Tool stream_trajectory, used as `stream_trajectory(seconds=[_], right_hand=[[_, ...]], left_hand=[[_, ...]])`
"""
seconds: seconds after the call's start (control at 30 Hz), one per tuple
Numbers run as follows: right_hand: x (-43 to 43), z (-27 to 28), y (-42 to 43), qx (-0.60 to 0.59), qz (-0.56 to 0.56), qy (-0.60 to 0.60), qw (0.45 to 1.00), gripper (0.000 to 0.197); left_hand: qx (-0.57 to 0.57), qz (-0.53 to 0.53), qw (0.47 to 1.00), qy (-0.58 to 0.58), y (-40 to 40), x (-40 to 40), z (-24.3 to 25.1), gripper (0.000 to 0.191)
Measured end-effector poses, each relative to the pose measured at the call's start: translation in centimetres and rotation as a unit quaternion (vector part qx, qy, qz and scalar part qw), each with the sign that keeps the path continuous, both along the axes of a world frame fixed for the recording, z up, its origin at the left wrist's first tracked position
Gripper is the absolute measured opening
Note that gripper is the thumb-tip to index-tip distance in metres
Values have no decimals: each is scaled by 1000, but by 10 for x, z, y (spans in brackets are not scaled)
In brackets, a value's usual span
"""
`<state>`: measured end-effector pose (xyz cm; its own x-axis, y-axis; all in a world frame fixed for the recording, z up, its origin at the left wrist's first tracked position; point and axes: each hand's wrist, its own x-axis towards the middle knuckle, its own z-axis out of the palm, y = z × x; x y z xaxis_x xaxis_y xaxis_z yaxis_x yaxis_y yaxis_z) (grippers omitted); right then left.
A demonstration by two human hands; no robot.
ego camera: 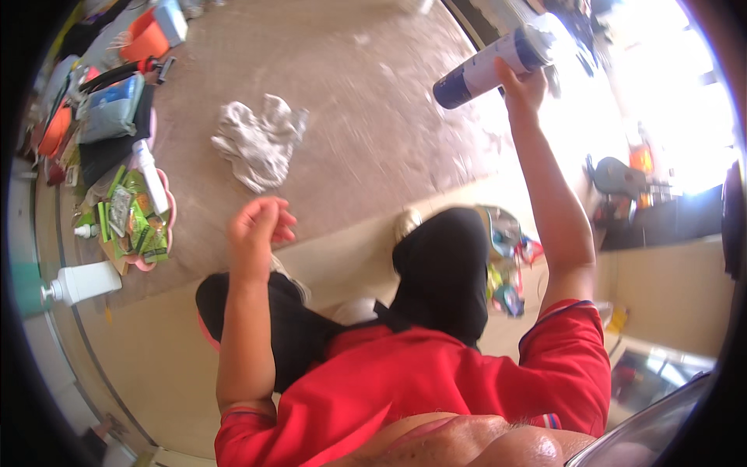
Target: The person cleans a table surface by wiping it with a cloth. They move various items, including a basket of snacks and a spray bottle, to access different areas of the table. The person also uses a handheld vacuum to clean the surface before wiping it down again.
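My right hand (525, 90) is wrapped around an aerosol can (481, 70) with a white and dark blue body. It holds the can raised and tilted at the upper right, over the edge of a brown surface (362, 128). The can's top end is partly washed out by glare. My left hand (259, 222) hovers above my left knee with loosely curled fingers and nothing in it. Just beyond its fingertips, a crumpled whitish cloth (257, 143) lies on the brown surface. Pale streaks mark this surface towards the right.
Along the left stand a white pump bottle (87, 283), a pink scalloped tray (171, 204) with green packets and a white bottle (150, 178), a packet of wipes (114, 108) and an orange container (143, 38). Small colourful items (508, 292) lie beside my right knee.
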<state>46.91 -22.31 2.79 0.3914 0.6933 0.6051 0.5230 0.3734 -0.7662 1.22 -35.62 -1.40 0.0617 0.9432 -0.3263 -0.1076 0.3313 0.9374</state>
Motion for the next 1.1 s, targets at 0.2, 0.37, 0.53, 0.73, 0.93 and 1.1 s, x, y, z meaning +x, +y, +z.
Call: stream_trajectory(seconds=[0.2,0.37,0.53,0.73,0.93,1.1], right_hand=[[35,-13,-213,-134,-101,6,986,56],[16,-60,-332,-299,-208,-3,931,56],[34,-180,-380,-339,-325,48,881,61],[40,-275,-329,-319,-392,84,859,72],[60,-340,-260,-352,-427,83,829,77],[65,-352,-222,-373,-415,89,825,77]], left_hand=[[29,-3,999,21,-3,-9,-4,25],[53,-44,996,48,-2,1,-11,23],[65,-20,995,78,0,12,-19,22],[111,38,988,104,-3,-4,-36,23],[142,84,972,165,-7,-18,-47,22],[178,95,955,217,-7,-25,-48,23]])
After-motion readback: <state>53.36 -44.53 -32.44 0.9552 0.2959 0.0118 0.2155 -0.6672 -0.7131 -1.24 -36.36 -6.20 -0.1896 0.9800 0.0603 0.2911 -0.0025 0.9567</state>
